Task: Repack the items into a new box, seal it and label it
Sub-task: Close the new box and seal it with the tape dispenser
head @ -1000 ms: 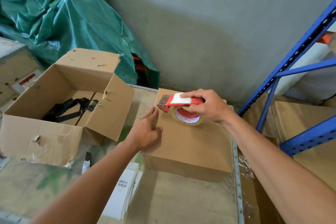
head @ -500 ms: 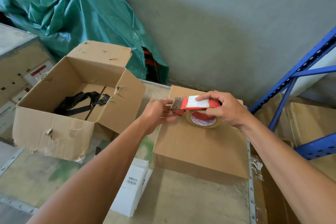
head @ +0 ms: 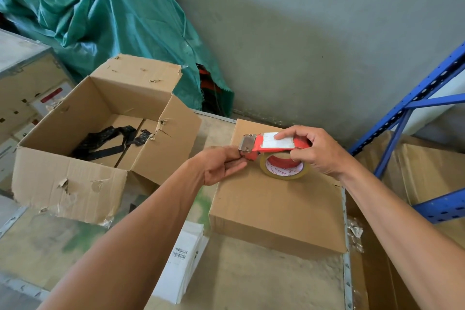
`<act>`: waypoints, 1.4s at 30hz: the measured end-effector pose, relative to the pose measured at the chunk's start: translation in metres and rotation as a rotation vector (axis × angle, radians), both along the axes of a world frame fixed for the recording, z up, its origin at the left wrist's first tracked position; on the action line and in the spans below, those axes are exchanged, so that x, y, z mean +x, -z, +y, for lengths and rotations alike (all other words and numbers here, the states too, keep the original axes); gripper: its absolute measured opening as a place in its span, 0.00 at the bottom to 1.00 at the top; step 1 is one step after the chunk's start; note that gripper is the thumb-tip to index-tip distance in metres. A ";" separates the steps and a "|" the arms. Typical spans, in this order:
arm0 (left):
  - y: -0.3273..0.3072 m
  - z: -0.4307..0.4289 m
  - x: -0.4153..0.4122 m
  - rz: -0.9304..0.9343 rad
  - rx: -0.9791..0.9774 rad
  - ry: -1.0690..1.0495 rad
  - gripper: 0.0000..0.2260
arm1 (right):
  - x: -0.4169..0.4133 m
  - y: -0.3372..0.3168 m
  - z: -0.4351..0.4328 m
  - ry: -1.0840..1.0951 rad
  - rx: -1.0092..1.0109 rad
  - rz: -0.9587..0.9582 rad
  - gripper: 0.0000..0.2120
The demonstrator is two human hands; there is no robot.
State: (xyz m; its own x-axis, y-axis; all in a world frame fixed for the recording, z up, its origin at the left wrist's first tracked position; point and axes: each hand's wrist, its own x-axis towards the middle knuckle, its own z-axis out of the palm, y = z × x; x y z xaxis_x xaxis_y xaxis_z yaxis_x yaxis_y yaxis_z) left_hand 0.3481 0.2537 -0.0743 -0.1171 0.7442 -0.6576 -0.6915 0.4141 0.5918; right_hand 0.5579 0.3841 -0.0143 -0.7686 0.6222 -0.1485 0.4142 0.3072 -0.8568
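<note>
Right hand (head: 319, 151): gripping the red tape dispenser (head: 274, 145) — fingers clamped round it, over the closed box (head: 276, 206).
Left hand (head: 219, 165): fingers pinching together at the dispenser's blade end.

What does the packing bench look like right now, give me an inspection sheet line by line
Surface: worn bench top with green paint stains and a metal edge strip.
Job's things: closed new box, flaps down, no tape visible on top; red tape dispenser with a clear tape roll held just above it; torn old box open, only black straps inside.
Clutter: white barcoded packets stacked at the new box's near left corner.
Grippers: right hand grips the dispenser; left hand pinches at its blade end.
Cables: nothing seen.
Surroundings: green tarpaulin, grey wall, blue racking, flat cardboard beneath it.
</note>
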 end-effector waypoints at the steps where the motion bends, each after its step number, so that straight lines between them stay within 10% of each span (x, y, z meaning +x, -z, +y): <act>1: 0.001 0.001 0.000 0.053 0.000 0.007 0.10 | 0.000 0.000 0.001 -0.014 0.007 -0.010 0.18; 17: 0.004 0.004 -0.010 0.650 -0.006 -0.050 0.08 | -0.008 -0.008 0.000 -0.160 0.308 -0.241 0.23; 42: -0.002 0.009 0.000 0.568 0.018 -0.045 0.11 | -0.036 -0.033 -0.008 -0.423 0.695 -0.628 0.23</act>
State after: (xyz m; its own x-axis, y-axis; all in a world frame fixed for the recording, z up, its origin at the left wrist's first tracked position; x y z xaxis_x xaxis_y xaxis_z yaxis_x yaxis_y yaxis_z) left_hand 0.3483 0.2625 -0.0719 -0.4808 0.7405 -0.4695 -0.2796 0.3780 0.8825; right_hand 0.5216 0.3757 0.0190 -0.8529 0.4201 -0.3099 0.4686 0.8778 -0.0996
